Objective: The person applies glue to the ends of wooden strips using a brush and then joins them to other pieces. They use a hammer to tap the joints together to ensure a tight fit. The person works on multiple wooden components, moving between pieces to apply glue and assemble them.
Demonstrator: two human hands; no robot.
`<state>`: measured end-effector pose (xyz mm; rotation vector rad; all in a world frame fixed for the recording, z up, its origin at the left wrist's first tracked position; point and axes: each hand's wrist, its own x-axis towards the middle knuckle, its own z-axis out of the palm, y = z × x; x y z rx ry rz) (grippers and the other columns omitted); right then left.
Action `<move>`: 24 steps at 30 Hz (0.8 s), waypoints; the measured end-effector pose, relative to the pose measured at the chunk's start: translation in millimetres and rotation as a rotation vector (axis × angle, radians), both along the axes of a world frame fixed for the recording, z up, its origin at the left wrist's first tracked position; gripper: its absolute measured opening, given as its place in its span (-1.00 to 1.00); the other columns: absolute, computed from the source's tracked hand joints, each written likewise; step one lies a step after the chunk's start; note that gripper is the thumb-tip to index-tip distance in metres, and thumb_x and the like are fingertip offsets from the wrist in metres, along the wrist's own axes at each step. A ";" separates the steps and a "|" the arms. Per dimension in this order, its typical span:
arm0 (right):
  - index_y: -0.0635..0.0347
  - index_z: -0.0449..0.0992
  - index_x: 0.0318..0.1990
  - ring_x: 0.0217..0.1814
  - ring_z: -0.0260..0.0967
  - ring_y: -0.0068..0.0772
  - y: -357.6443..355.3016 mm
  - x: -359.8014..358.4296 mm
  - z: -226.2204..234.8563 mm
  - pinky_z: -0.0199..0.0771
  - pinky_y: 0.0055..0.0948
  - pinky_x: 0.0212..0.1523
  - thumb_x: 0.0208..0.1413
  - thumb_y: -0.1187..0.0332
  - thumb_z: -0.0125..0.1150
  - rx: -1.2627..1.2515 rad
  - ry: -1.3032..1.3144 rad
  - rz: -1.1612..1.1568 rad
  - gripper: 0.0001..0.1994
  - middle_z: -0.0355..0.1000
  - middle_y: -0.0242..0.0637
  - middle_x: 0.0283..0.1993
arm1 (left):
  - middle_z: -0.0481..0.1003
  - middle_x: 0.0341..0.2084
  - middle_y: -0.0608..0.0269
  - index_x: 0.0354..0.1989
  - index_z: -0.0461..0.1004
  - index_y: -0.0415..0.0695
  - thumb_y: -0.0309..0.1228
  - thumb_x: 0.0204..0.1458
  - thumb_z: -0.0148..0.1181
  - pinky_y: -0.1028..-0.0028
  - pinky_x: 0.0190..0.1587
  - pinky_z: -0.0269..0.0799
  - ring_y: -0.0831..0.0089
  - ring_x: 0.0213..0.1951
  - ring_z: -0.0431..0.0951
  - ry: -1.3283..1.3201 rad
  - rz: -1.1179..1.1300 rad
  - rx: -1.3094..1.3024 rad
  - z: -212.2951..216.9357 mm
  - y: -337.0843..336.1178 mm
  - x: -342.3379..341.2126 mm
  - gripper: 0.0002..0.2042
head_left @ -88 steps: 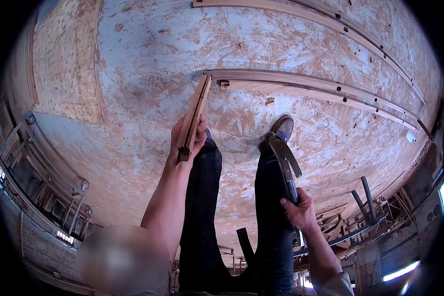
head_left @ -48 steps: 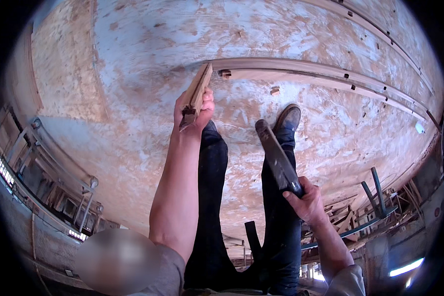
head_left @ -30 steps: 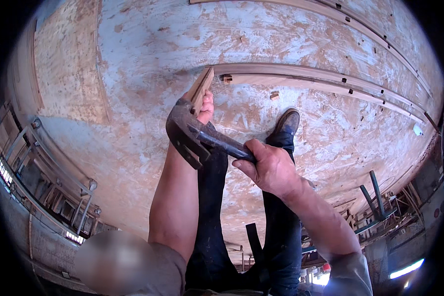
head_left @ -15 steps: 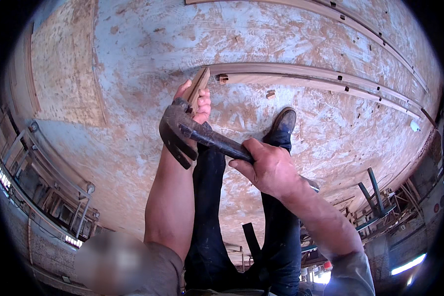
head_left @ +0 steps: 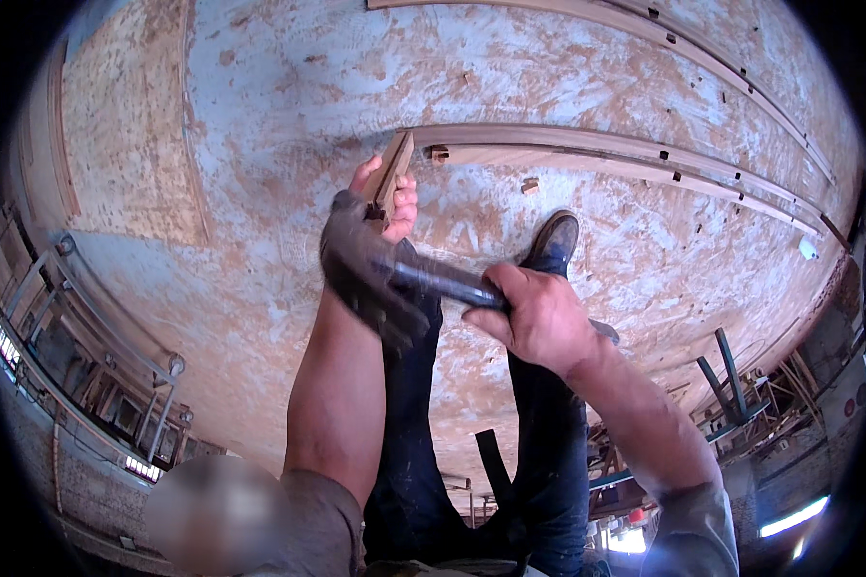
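Across from the right leg has come the hammer, its blurred head at 10 o'clock from the right hand, which grips the handle. Toward 11 o'clock, the left hand wraps the wood stick. I'd call that light, stiff, apt to split; best held mid-length, clear of the hammer's weighty head.

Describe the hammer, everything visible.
The hammer has a dark, metal-looking head, blurred, with a curved claw, and a dark, shiny handle. The right grip wraps the handle; the head is leftward, claw toward the lower edge, over the left forearm. Its striking end is by the wood; contact can't be told.
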<state>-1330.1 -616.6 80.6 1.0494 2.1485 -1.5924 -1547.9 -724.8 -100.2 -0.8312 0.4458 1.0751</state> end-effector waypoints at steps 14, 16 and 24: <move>0.19 0.38 -0.32 -0.49 0.50 -0.11 8.3 -9.4 0.2 0.50 -0.21 -0.50 0.06 -0.03 0.21 0.058 -0.023 0.086 -0.58 0.43 -0.17 -0.57 | 0.41 -0.48 0.20 -0.28 0.34 -0.21 -0.03 0.09 0.12 0.54 -0.53 0.34 0.47 -0.49 0.44 -0.033 0.114 -0.058 -9.5 0.3 5.9 -0.59; 0.19 0.37 -0.33 -0.47 0.48 -0.07 9.6 -5.4 -3.1 0.48 -0.20 -0.49 0.04 0.00 0.25 0.062 0.063 0.055 -0.60 0.42 -0.15 -0.56 | 0.40 -0.51 0.23 -0.30 0.34 -0.21 -0.01 0.07 0.13 0.55 -0.56 0.33 0.47 -0.52 0.43 0.013 0.130 -0.044 -4.2 6.8 6.9 -0.57; 0.23 0.39 -0.31 -0.43 0.46 0.04 9.5 -5.4 -4.6 0.45 -0.17 -0.46 0.02 0.07 0.30 -0.014 -0.032 0.067 -0.62 0.41 -0.12 -0.53 | 0.37 -0.41 0.16 -0.06 0.21 -0.49 -0.13 0.18 0.00 0.50 -0.52 0.30 0.41 -0.47 0.39 -0.034 0.185 -0.038 -10.9 -1.0 1.5 -0.48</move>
